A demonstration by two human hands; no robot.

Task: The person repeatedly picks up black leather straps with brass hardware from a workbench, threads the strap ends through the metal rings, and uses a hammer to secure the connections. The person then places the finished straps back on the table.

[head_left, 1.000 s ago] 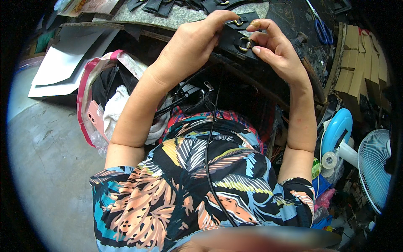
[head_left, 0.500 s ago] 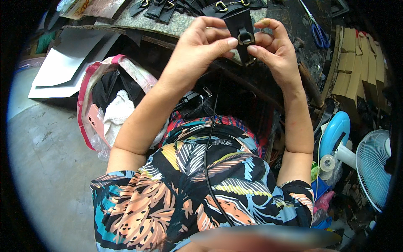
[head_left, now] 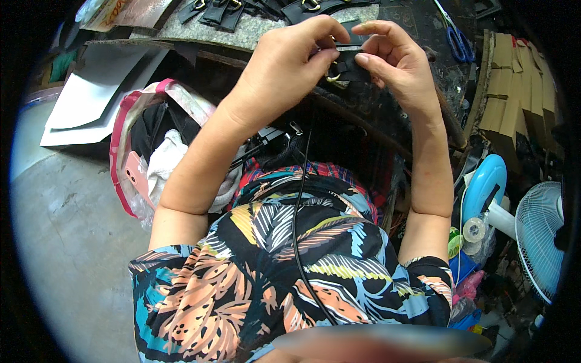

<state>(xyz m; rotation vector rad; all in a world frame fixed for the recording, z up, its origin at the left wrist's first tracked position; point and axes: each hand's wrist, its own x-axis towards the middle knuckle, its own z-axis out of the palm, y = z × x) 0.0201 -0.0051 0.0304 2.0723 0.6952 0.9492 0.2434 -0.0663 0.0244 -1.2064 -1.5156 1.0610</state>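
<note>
Between my two hands is a black strap piece [head_left: 353, 68], looking like leather, with a gold-coloured metal ring [head_left: 332, 78] at its lower left. My left hand [head_left: 295, 63] pinches it between thumb and fingers, its back hiding part of the piece. From the other side, my right hand [head_left: 396, 68] grips its edge with the thumb, index finger raised. Just beyond, more black straps with gold rings [head_left: 225, 13] lie on a speckled stone slab [head_left: 266, 30]. Another black strap [head_left: 296, 12] rests behind my left hand.
Blue-handled scissors [head_left: 459, 45] lie on the dark bench to the right. Stacked cardboard pieces [head_left: 511, 91] and a blue-and-white fan [head_left: 538, 236] stand at the right. On the left are white sheets [head_left: 91, 100] and an open bag [head_left: 124, 121] holding a white cloth and pink phone.
The strap piece has been turned from upright to lying more across, its ring swinging to the lower left. My left hand has rolled over it, covering more of it.
</note>
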